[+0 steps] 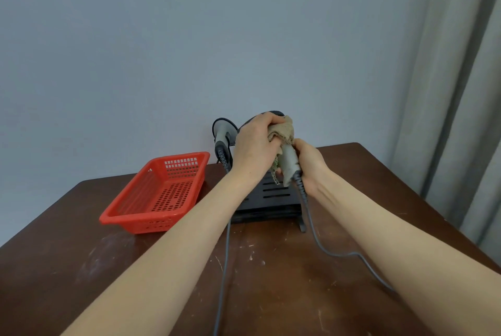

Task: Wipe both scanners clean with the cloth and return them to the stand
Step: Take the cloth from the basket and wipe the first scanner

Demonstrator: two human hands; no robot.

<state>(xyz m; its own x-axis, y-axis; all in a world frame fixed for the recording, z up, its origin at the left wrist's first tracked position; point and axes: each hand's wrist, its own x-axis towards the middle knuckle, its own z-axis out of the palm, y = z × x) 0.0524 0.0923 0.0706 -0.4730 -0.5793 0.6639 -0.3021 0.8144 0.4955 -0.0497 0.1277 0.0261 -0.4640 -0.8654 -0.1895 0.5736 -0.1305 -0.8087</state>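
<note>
Looking down from the head, the left grip [254,146] is curled round the cloth [284,129] and presses it on the top of a scanner [288,165]. The right grip [310,166] is curled tight round that scanner's handle, just below the left grip. Both are up in the air, right above the stand [273,196]. The other scanner [223,133] seems to sit in the stand, just left of the left grip. A red basket [160,192] lies further left on the desk [271,281]. The cord [344,255] hangs down from the right grip, past the stand's foot. I think the cord could catch there and tug. A hard rub could also bump the other scanner, since it is so close, or make the held one slip.
</note>
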